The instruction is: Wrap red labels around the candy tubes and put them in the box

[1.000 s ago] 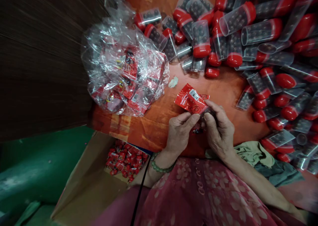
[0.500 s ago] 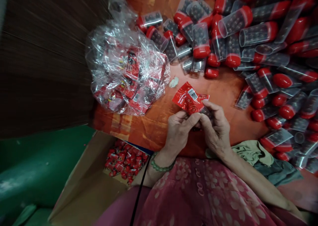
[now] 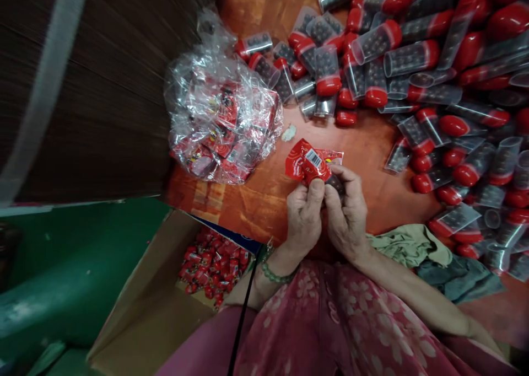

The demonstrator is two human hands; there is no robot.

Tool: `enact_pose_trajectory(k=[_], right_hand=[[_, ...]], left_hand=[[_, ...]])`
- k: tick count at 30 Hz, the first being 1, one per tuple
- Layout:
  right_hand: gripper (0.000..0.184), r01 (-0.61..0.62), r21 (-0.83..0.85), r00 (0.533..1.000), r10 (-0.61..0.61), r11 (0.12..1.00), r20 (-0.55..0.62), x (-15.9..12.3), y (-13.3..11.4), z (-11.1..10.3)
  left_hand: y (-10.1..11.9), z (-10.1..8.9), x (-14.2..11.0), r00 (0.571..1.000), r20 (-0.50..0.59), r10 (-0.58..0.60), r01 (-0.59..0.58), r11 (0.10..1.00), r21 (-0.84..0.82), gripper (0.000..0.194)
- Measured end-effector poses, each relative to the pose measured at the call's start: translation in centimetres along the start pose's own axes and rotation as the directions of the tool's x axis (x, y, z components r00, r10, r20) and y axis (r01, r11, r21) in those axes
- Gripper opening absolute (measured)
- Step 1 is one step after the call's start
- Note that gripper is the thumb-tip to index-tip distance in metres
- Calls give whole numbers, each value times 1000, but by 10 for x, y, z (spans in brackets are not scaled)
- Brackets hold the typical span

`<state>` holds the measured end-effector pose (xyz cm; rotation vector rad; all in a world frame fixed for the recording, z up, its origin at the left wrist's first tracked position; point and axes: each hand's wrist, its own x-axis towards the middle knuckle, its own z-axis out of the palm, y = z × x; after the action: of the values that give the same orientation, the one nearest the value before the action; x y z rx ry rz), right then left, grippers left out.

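Note:
Both hands meet close to the table's front edge. My left hand is closed, its thumb pressed on the lower edge of a red printed wrapper with a barcode. My right hand wraps its fingers and thumb around a clear tube of dark balls, which touches the wrapper. Part of the wrapper sticks out behind the right fingertips. The tube's ends are hidden by the hands, so how far the wrapper covers it I cannot tell. A clear plastic bag of red printed wrappers lies left of the hands.
Many clear tubes with red caps and dark balls cover the table's back and right. Crumpled cloths lie beside my right forearm. Below the table's left edge stands a cardboard box holding small red packages. A dark panel rises at left.
The wrapper has turned slightly in my hands, and my left thumb now points more upright against it. The whole view has shifted a little. Both hands keep hold.

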<state>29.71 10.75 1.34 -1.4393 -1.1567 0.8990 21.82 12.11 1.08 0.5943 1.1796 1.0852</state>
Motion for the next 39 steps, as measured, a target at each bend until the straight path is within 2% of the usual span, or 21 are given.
enact_pose_trajectory(k=[1,3,7,9,15,19,22,25,28,32,34,39], right_hand=[[24,20,-16,999,-21,1000,-35,-1,-1,2],[25,9,22,999,-8,1000,-36,-3,0,2],[29,-143,161,984,123,977,125,-7,3,-5],[30,-184,202,969,143,962,202,-9,3,-9],[39,-53,87,947,22,995,321,-11,-3,-23],[43,-29,104,949,-6,994,315,-16,2,-29],[47,-84,157,952,32,984,306,-20,8,-29],[51,-131,191,946,65,973,318,-19,7,-29],[46,-124,181,940,57,976,335,-14,2,-30],[43,-81,132,938,31,988,344,-11,0,-32],[44,-125,157,929,60,980,365,-11,2,-34],[46,-323,269,866,168,907,472,-10,4,-40]], left_hand=[[-1,2,-2,1000,-16,23,-22,999,30,52],[0,3,-5,999,-19,37,-36,998,51,49],[4,-2,-9,998,50,-26,29,997,-68,48],[7,-6,-11,997,66,-46,52,994,-92,51],[16,-8,-12,997,39,-68,75,975,-210,47],[15,-5,-14,999,-1,-32,32,980,-195,37],[12,-5,-15,1000,-19,-1,-2,987,-160,32],[12,-8,-16,999,22,-23,25,994,-109,32],[13,-13,-15,998,70,3,4,995,-101,37],[15,-15,-10,999,18,46,-43,989,-144,40],[13,-17,-7,1000,9,11,-9,990,-137,41],[11,-24,-4,987,145,-66,75,995,-63,40]])
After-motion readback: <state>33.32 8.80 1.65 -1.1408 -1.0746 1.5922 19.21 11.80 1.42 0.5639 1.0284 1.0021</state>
